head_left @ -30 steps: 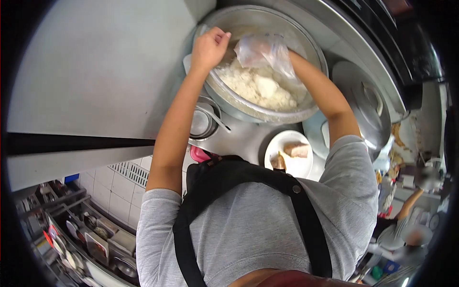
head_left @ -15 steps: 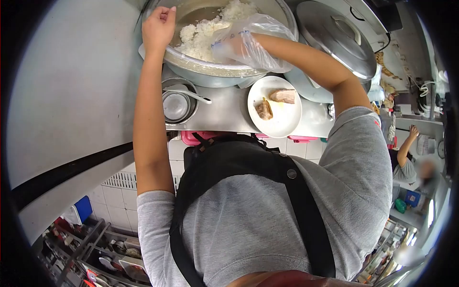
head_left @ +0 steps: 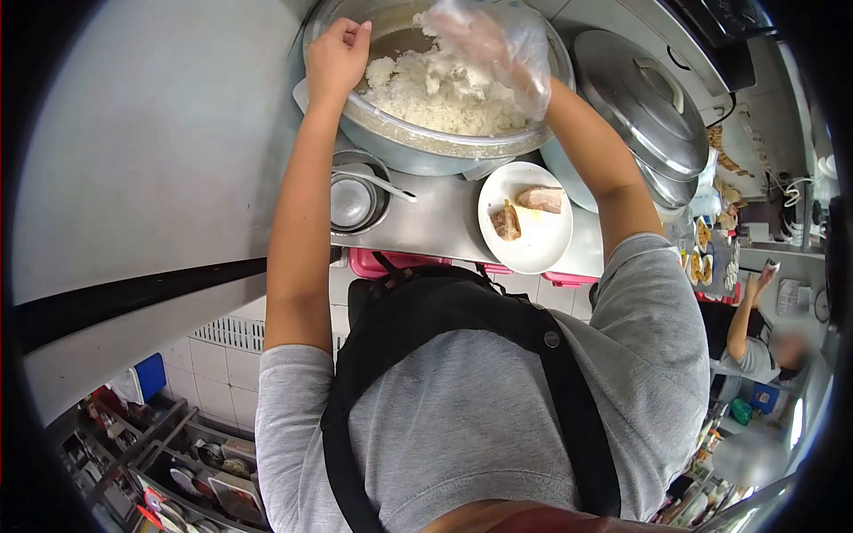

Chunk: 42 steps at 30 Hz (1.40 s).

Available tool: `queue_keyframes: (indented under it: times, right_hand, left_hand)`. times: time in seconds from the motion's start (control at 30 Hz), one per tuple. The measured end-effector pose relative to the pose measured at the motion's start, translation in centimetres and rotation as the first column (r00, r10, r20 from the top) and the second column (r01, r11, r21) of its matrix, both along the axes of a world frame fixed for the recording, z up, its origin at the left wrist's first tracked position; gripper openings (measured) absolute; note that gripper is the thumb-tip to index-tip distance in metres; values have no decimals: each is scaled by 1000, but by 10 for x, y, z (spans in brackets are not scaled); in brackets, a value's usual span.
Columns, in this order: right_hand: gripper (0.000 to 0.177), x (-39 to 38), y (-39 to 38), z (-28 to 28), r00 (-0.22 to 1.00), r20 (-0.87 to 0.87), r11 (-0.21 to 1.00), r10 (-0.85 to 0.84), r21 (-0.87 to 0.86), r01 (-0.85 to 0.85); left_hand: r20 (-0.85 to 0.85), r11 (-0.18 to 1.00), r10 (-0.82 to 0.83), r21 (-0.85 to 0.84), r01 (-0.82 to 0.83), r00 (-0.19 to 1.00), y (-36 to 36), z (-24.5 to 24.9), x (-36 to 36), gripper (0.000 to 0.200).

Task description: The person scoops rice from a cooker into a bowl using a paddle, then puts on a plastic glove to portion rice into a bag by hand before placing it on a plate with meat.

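Note:
My left hand (head_left: 338,59) is at the left rim of a large metal pot (head_left: 413,153), its fingers curled closed; whether anything is in them is hidden. My right hand (head_left: 480,46), covered by a clear plastic bag (head_left: 524,62), is above the far right part of the pot. Motion blurs its fingers, so I cannot see whether they grip anything. Below it, white cooked rice (head_left: 444,98) is heaped in the pot, with some of the pot's bottom showing at the back left.
A white plate (head_left: 538,253) with two pieces of cooked meat (head_left: 540,199) stands in front of the pot. To its left, a metal bowl (head_left: 351,202) and a white-handled utensil (head_left: 391,187) sit in a larger pan. A lidded pot (head_left: 631,98) stands right. Another person (head_left: 746,329) is at far right.
My bagged right hand has risen out of the rice and moved away toward the pot's far side. The view has shifted slightly; my left hand stays at the rim.

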State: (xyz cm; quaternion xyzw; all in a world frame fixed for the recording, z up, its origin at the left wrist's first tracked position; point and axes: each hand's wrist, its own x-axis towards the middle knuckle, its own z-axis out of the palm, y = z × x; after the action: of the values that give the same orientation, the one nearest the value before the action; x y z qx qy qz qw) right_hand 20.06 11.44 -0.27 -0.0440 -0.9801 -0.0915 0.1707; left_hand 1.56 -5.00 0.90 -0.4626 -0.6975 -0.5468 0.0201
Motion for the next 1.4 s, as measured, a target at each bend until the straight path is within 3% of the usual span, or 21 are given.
queue_keyframes:
  times: [0.07,0.1,0.23,0.37,0.53,0.7,0.73,0.77,0.9,0.93,0.97,1.0,1.03,1.07,1.1,1.13,1.17,1.2,1.23,1.3,1.4]
  right_hand:
    - [33,11,-43,61,977,-209,870,43,-472,-139]
    - [80,21,-72,94,975,-152,932,160,-301,-200]
    - [68,11,-60,102,985,-129,909,114,-386,-156]
    - [56,-21,10,66,987,140,855,-74,-500,135]
    - [42,-1,20,43,875,483,653,-17,-658,376]
    - [32,20,-26,25,849,529,462,-14,-749,475]
    - [28,20,-17,2,814,581,779,18,-518,353]
    - [25,17,-5,-18,774,633,968,21,-208,143]
    - [23,8,67,-69,683,727,915,-66,-229,332]
    - [28,-7,75,-61,585,798,989,-143,139,51]
    - [33,-23,82,-53,506,822,851,-263,444,-280]
    - [38,-39,86,-44,467,790,532,-398,613,-583]
    - [44,-51,88,-39,479,709,107,-518,609,-786]
    - [49,-60,88,-35,541,595,-327,-594,436,-838]
    - [49,-73,85,-37,561,583,-282,-587,502,-817]
    - [50,-85,80,-42,587,617,45,-525,708,-705]
    - [50,-95,73,-48,617,665,477,-421,741,-473]
    - [50,-106,64,-54,671,683,795,-289,561,-229]
    - [51,-114,53,-61,724,667,955,-173,295,-43]
    - [51,-127,26,-73,826,563,960,22,-244,140]
    - [52,-120,-10,-75,881,407,750,241,-654,97]
  left_hand:
    - [0,1000,5,2,-5,1000,0,0,0,26]
    - [-2,1000,2,2,-2,1000,0,0,0,27]
    - [19,1000,18,2,-18,1000,0,0,0,27]
    - [16,999,31,18,-31,999,1,-1,-1,27]
    - [32,1000,11,25,-11,999,0,-2,-2,26]
    - [68,999,48,-23,-47,997,-1,0,0,25]
    - [75,999,43,-26,-42,996,-2,1,1,26]
    - [78,999,41,-23,-39,996,-1,4,0,26]
    - [39,999,39,10,-40,998,3,3,-1,23]
    - [59,999,39,-14,-38,997,2,2,-1,24]
    - [81,998,44,-40,-40,996,2,2,-1,25]
    - [79,998,50,-39,-47,996,2,2,0,25]
    - [75,998,54,-35,-51,996,1,3,0,25]
    - [67,998,58,-31,-56,996,1,4,0,25]
    - [59,997,67,-31,-65,996,1,5,0,25]
    - [74,998,62,-29,-60,995,1,5,1,25]
    - [89,998,58,-26,-56,994,1,5,1,25]
    - [82,998,67,-27,-65,994,0,6,1,25]
    - [86,998,66,-30,-64,994,0,7,1,25]
    - [112,997,64,-44,-59,992,-1,7,2,24]
    - [84,999,53,-11,-52,995,-1,6,1,24]
